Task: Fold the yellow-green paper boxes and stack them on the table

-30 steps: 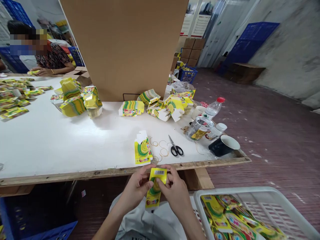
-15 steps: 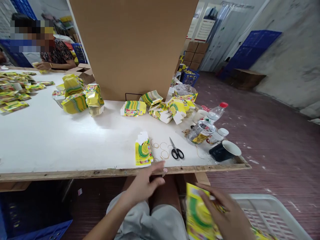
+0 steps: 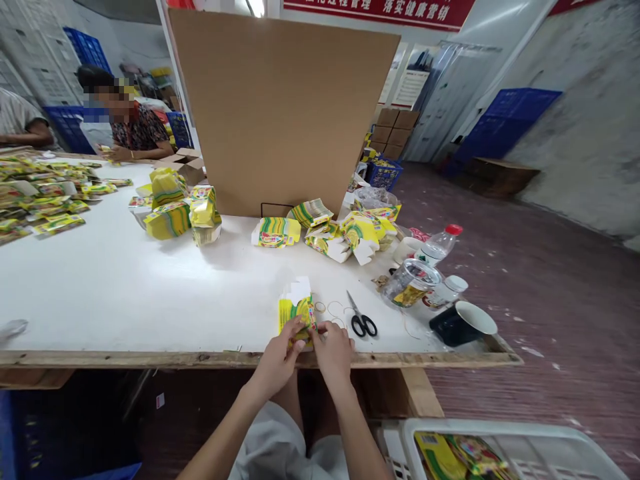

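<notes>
My left hand point(image 3: 281, 353) and my right hand point(image 3: 334, 348) meet at the near edge of the white table point(image 3: 125, 293). Both pinch the near end of a small stack of flat yellow-green cartons point(image 3: 296, 312) lying there, white flaps pointing away from me. Loose rubber bands point(image 3: 334, 309) lie just right of the stack, close to my right fingers. Black-handled scissors point(image 3: 361, 318) rest beyond them. What my right fingertips press is hidden.
A tall cardboard sheet point(image 3: 280, 113) stands at mid-table with carton bundles point(image 3: 345, 233) before it. A bottle point(image 3: 436, 245), jar point(image 3: 410, 283) and dark cup point(image 3: 463, 323) sit at right. A white crate point(image 3: 505, 447) of packets is by my right knee. Two people sit far left.
My right hand came up from the crate at lower right to the table edge. My left hand moved onto the carton stack. The packet held a second ago is gone from my hands.
</notes>
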Demonstrator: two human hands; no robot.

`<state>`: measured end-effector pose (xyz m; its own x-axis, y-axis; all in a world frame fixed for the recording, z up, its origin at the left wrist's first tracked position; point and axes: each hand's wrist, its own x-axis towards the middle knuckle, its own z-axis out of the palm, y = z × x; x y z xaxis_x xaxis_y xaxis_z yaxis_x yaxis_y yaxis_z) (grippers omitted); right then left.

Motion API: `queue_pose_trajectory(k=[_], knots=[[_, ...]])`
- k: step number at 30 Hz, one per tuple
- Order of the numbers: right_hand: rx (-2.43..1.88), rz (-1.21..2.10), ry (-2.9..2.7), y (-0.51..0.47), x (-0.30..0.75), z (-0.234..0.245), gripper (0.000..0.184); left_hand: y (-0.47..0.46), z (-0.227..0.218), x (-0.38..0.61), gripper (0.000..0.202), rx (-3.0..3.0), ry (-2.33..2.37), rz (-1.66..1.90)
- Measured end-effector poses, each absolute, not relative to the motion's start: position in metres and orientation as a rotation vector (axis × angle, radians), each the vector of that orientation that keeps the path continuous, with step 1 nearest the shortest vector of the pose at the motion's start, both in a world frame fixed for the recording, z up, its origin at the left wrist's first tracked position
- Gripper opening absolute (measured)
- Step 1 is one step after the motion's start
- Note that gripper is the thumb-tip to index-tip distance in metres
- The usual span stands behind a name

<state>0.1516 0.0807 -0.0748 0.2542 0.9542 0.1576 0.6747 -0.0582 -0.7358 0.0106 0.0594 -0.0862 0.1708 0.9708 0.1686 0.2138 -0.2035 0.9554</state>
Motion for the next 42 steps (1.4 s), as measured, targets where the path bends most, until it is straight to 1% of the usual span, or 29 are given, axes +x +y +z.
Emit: queue_pose_trajectory(k=[2, 6, 9, 12, 15, 17, 22, 25, 27, 30, 32, 36, 42], knots=[[-1.763, 0.533, -1.414, 0.076, 0.159, -0.078, 0.03, 0.057, -0.087, 0.008, 0.041, 1.503, 1.179, 1.211], [-1.645, 0.701, -1.295, 0.065, 0.175, -0.082, 0.048, 0.05, -0.085, 0.008, 0.033, 1.323, 1.245, 1.401], [-1.552, 0.816, -1.242, 0.064, 0.176, -0.081, 0.054, 0.047, -0.079, 0.006, 0.03, 1.254, 1.266, 1.476], [-1.494, 0.885, -1.208, 0.066, 0.171, -0.078, 0.051, 0.046, -0.073, 0.002, 0.029, 1.287, 1.294, 1.485], [-1.496, 0.864, -1.15, 0.064, 0.169, -0.076, 0.039, 0.046, -0.074, 0.001, 0.029, 1.431, 1.317, 1.328], [-1.504, 0.85, -1.087, 0.059, 0.17, -0.075, 0.034, 0.045, -0.077, 0.001, 0.029, 1.482, 1.309, 1.233], [-1.43, 1.005, -0.918, 0.044, 0.181, -0.071, 0.039, 0.04, -0.076, 0.004, 0.034, 1.372, 1.311, 1.267], [-1.336, 1.153, -0.839, 0.032, 0.18, -0.067, 0.043, 0.038, -0.063, 0.01, 0.045, 1.05, 1.076, 1.306], [-1.279, 1.244, -0.803, 0.024, 0.174, -0.065, 0.044, 0.035, -0.054, 0.016, 0.051, 0.818, 0.884, 1.227], [-1.202, 1.347, -0.774, 0.013, 0.163, -0.063, 0.04, 0.031, -0.044, 0.024, 0.048, 0.611, 0.727, 1.085], [-1.163, 1.378, -0.763, 0.009, 0.159, -0.062, 0.036, 0.029, -0.042, 0.026, 0.047, 0.574, 0.651, 1.056], [-1.122, 1.397, -0.755, 0.008, 0.158, -0.059, 0.035, 0.027, -0.04, 0.022, 0.055, 0.614, 0.516, 1.069], [-1.135, 1.336, -0.833, 0.004, 0.159, -0.052, 0.032, 0.028, -0.037, 0.02, 0.051, 0.655, 0.616, 1.077]])
